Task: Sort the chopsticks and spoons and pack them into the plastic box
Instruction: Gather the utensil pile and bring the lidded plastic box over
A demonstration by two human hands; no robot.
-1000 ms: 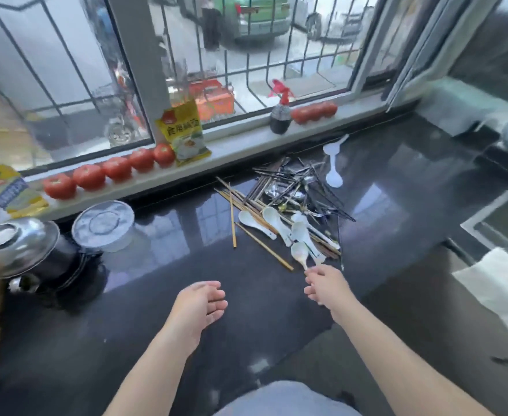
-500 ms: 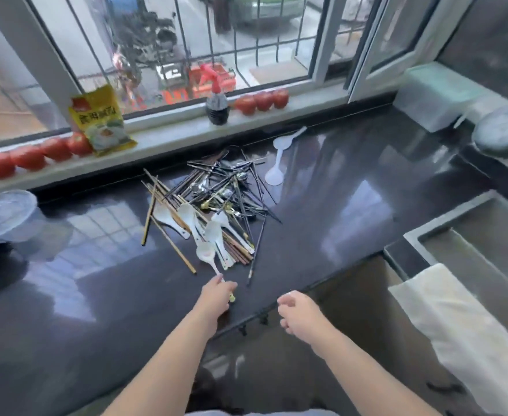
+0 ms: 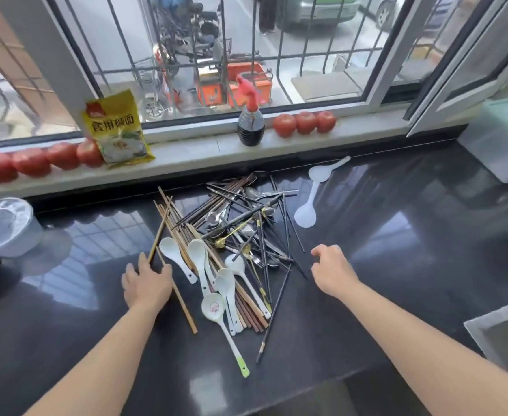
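Fingers of the left hand point(image 3: 146, 285) are lying straight on a loose bamboo chopstick point(image 3: 177, 292) running from the counter's point(image 3: 396, 265) front edge toward the sill, while the farther right hand point(image 3: 332, 273) is hovering loosely curled, holding nothing.
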